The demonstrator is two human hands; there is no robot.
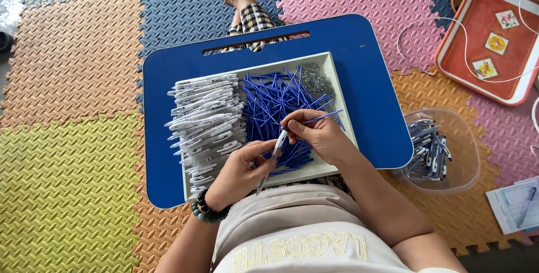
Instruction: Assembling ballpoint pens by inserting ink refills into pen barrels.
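Soft foam floor mats point(67, 155) in yellow, orange, pink, blue, grey and green are covering the whole floor like puzzle pieces, bright light is shining at the top left corner, and an orange tray point(477, 31) is lying at the top right.

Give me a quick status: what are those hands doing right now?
Left hand holds white pen barrel. Right hand pinches blue refill at its tip. White tray of parts underneath; nothing blocking.

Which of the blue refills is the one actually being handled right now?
The blue refill pinched in the right hand, lifted above the heap in the white tray, its end meeting the white barrel.
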